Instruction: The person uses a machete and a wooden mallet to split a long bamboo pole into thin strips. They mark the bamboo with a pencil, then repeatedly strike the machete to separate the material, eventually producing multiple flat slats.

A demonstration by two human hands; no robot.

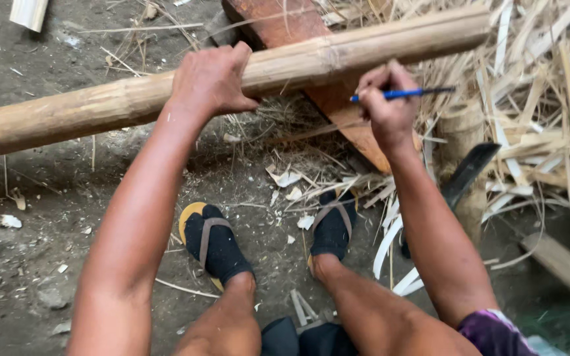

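A long pale bamboo pole (pixel 87 109) lies slantwise across the view, from lower left to upper right. My left hand (pixel 211 79) grips it from above near its middle. My right hand (pixel 385 99) holds a blue pen (pixel 404 93) against the pole's lower side, the pen's tip pointing right. The pole rests over a reddish wooden plank (pixel 285 26) that runs down to the right beneath it.
Heaps of bamboo strips and shavings (pixel 542 99) cover the right side. A dark blade (pixel 470 173) leans by a bamboo stump at the right. My feet in dark socks and sandals (pixel 216 240) stand on the dirt floor (pixel 21 264). A wooden piece (pixel 565 264) lies at lower right.
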